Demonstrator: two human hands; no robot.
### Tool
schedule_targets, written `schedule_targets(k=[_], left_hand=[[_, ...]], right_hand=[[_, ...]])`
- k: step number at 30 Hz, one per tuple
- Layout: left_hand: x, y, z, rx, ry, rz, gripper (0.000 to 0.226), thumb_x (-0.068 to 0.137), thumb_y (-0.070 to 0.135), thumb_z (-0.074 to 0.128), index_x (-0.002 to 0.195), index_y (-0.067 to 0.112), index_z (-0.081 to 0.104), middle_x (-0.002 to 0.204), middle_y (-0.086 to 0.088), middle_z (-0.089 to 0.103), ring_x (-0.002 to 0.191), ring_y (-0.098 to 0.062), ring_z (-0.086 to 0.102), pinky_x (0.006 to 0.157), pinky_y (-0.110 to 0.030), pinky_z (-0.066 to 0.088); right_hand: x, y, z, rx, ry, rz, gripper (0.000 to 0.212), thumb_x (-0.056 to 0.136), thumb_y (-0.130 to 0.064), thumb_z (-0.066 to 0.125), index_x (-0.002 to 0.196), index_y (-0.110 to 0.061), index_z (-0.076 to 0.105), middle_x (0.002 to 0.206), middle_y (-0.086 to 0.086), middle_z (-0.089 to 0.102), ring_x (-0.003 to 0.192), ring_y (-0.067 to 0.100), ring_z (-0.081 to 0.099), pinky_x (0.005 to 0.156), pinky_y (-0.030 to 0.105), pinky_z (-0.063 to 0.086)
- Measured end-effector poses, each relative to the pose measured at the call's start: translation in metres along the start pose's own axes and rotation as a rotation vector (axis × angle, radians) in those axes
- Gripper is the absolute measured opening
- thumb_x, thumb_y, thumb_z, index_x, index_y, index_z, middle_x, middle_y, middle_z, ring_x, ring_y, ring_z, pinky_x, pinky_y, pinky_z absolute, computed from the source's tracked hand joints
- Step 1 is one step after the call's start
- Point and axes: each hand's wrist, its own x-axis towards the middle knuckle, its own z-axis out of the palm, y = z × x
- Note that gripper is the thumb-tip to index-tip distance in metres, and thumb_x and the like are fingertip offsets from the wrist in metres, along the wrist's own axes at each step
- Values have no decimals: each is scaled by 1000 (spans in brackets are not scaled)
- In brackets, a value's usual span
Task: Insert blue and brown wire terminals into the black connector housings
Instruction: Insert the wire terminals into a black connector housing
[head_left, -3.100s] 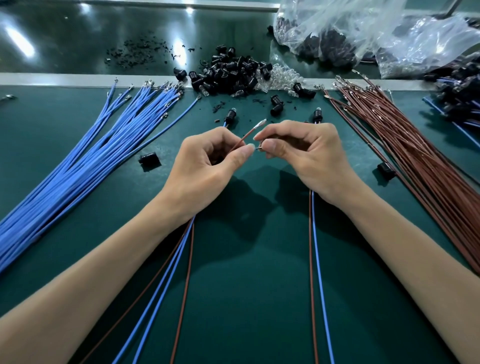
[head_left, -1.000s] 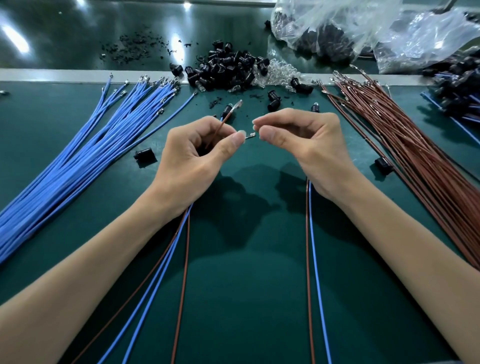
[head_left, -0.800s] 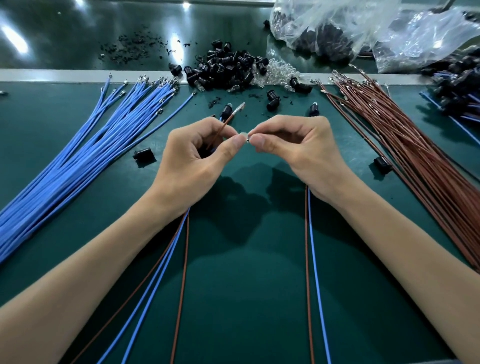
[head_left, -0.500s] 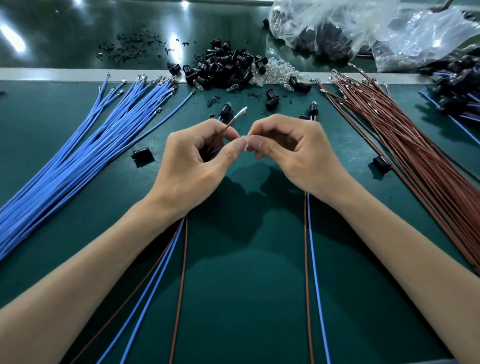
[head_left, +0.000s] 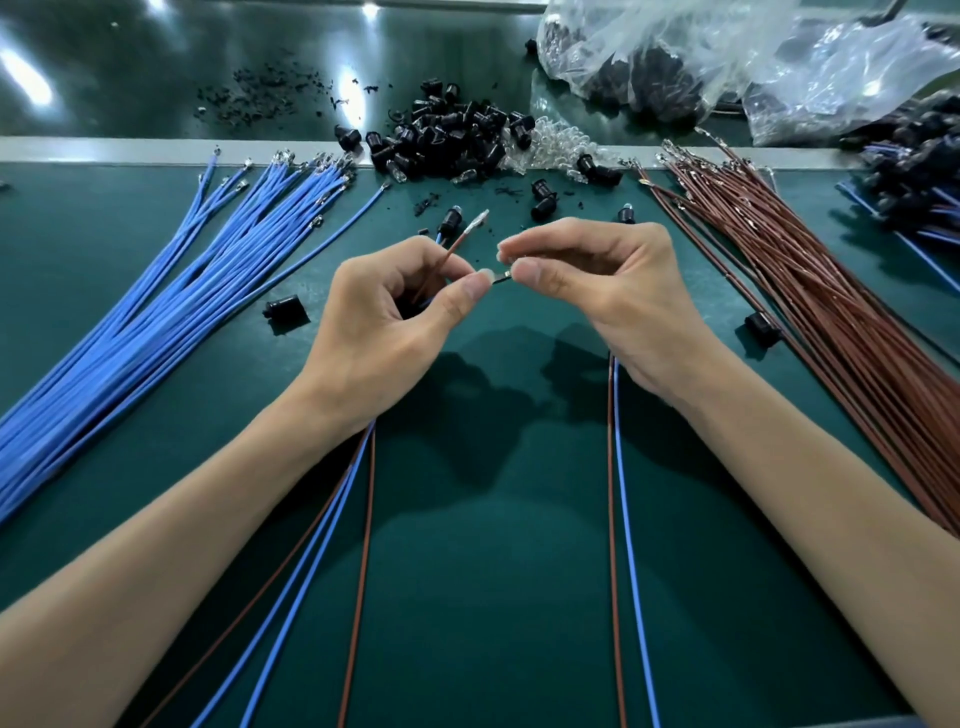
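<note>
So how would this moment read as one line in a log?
left hand: grips brown wire, terminal up | right hand: pinches small piece | housings: heap behind, untouched

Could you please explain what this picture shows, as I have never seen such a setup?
No machine: a person works bare-handed, filmed by one camera on the head, looking down. On the green table mat lie a fan of blue wires and a fan of brown wires; at its far edge, a pile of small black plastic connector housings, with clear plastic bags behind. The left hand grips a thin brown wire tipped with a metal terminal; the right hand pinches a tiny metal part, too small to identify.
</note>
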Motion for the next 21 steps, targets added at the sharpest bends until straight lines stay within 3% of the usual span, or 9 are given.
schedule_targets(k=[6,21], left_hand=[[0,2,0,0,-32,1,13,89,11,64,76,12,61,54,6,42,47,0,34,48,-10,28],[0,2,0,-25,-56,-39,15,89,10,64,74,13,61,53,7,41,47,0,32,47,-11,26]], right_hand=[[-1,0,8,-107,-48,-84,30,77,3,71,105,-8,65,86,0,68,81,1,64,78,15,47],[-3,-3,7,-119,-30,-61,31,78,3,70,104,-13,66,85,-6,71,79,1,67,78,15,49]])
